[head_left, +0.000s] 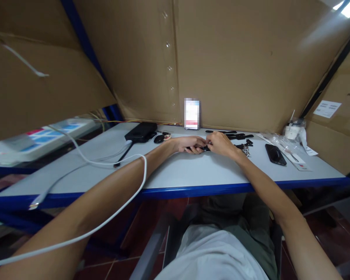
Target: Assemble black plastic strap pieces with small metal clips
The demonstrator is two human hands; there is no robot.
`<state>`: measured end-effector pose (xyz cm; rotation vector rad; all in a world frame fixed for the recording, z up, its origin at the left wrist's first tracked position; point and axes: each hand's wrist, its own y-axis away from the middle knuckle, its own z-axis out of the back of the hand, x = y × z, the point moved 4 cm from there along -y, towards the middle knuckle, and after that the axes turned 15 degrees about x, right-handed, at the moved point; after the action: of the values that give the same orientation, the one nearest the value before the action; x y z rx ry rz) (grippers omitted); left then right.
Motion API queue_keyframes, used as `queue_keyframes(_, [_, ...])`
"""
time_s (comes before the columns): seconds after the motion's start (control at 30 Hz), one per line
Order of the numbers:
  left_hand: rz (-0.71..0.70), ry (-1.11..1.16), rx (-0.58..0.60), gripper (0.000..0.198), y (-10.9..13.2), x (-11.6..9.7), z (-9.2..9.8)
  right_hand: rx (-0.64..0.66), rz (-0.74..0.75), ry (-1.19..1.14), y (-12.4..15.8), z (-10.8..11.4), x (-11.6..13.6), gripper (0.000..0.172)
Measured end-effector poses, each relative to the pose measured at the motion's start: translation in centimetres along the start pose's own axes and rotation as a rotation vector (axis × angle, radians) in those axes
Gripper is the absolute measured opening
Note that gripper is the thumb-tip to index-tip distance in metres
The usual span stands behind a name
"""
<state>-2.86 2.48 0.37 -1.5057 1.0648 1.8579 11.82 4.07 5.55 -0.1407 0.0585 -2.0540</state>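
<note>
My left hand (193, 144) rests low over the table with its fingers closed around a thin black strap-like piece (205, 148). Against the right end of that piece, my right hand (221, 143) has its fingers pinched together, close to the left fingertips. The fingers cover most of the piece, so its exact kind does not show. Beyond the right hand lie several flat black strips (240, 136). A small pile of shiny metal parts (246, 151) sits beside the right wrist, with small black pieces (249, 142) near it.
A phone with a lit, blurred screen (191, 114) leans against the cardboard wall (236, 70). On the left are a black box (140, 132) and a white cable (111, 217) across my left forearm. A dark phone (275, 154) and plastic bags (277, 140) lie right.
</note>
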Motion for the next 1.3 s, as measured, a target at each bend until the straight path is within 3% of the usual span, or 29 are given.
queue_keyframes(0.43, [0.023, 0.036, -0.019, 0.017, 0.0, 0.0, 0.1, -0.024, 0.076, 0.071, 0.2, 0.5, -0.1, 0.030])
queue_keyframes(0.57, [0.016, 0.022, 0.012, 0.015, 0.0, 0.2, 0.2, -0.006, 0.084, -0.014, 0.1, 0.5, -0.6, 0.038])
queue_keyframes(0.77, [0.023, 0.062, -0.005, 0.013, 0.0, 0.4, 0.4, -0.018, 0.083, -0.116, -0.2, 0.3, -0.9, 0.026])
queue_keyframes(0.9, [0.015, 0.038, 0.040, 0.015, -0.1, 0.1, 0.1, -0.046, 0.065, -0.145, -0.3, 0.2, -1.2, 0.036])
queue_keyframes(1.3, [0.001, 0.091, -0.010, 0.018, -0.1, 0.2, 0.3, -0.038, 0.150, -0.003, -0.3, 0.0, -0.5, 0.035])
